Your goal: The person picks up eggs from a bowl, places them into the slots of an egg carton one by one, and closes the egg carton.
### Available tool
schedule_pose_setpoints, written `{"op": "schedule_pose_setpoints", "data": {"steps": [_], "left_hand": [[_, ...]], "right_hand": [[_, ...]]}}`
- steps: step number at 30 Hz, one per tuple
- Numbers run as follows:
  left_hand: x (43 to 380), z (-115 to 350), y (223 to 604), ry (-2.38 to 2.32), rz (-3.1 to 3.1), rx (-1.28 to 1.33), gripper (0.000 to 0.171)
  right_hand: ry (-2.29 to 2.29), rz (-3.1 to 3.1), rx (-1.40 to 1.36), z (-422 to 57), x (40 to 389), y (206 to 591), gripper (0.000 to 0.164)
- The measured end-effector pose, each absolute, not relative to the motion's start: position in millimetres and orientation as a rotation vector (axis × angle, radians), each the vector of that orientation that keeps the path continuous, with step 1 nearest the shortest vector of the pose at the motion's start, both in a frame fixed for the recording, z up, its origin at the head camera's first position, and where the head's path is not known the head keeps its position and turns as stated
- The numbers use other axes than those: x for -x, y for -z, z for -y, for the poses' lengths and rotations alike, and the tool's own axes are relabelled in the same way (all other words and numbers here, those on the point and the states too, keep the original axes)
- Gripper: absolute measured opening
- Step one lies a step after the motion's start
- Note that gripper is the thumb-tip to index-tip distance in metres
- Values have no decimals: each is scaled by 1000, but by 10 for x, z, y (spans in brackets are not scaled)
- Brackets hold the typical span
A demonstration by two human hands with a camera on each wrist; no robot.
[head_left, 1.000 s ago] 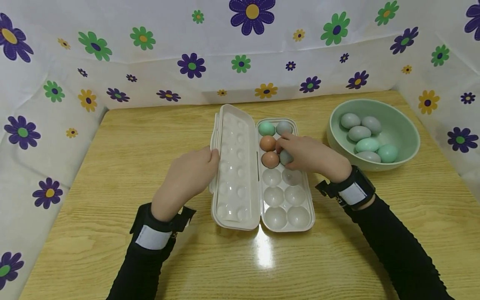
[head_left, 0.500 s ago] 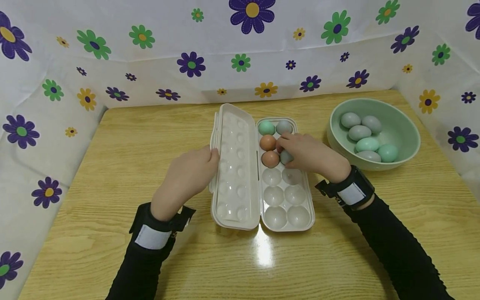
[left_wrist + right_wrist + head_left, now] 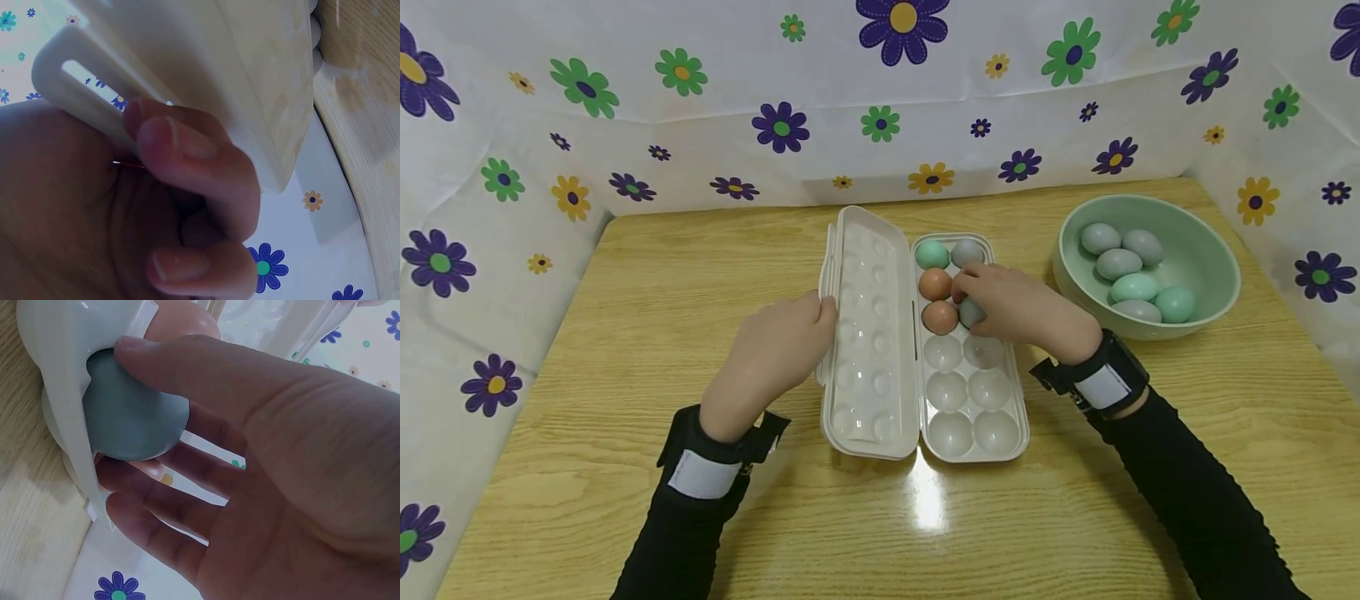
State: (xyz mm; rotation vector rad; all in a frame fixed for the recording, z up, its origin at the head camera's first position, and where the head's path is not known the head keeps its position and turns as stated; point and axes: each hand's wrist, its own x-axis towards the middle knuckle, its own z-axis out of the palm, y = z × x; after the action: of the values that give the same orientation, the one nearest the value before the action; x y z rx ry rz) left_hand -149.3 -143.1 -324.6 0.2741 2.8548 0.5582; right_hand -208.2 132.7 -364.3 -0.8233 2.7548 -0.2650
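Observation:
A white plastic egg box (image 3: 950, 392) lies with its lid (image 3: 868, 333) raised to the left. My left hand (image 3: 775, 342) grips the lid's outer edge, fingers curled at its slotted flap (image 3: 87, 94) in the left wrist view. With thumb and fingers, my right hand (image 3: 1018, 304) holds a grey egg (image 3: 134, 412) that sits in a cup of the third row. Two brown eggs (image 3: 940, 317) are just left of those fingers. In the back row lie a green egg (image 3: 933, 254) and another grey egg (image 3: 967, 252).
A pale green bowl (image 3: 1213, 287) with several grey and green eggs (image 3: 1118, 264) stands right of the box, close to my right forearm. All of it is on a wooden table (image 3: 685, 275). White flower-printed cloth (image 3: 700, 133) rises along the back and both sides.

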Motion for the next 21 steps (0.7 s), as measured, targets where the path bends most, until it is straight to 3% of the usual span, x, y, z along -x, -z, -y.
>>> {"op": "schedule_pose_setpoints", "data": {"steps": [21], "left_hand": [[1503, 1427, 3245, -555, -2848, -280, 42]], "right_hand": [[280, -2747, 815, -1349, 2096, 3661, 40]]}}
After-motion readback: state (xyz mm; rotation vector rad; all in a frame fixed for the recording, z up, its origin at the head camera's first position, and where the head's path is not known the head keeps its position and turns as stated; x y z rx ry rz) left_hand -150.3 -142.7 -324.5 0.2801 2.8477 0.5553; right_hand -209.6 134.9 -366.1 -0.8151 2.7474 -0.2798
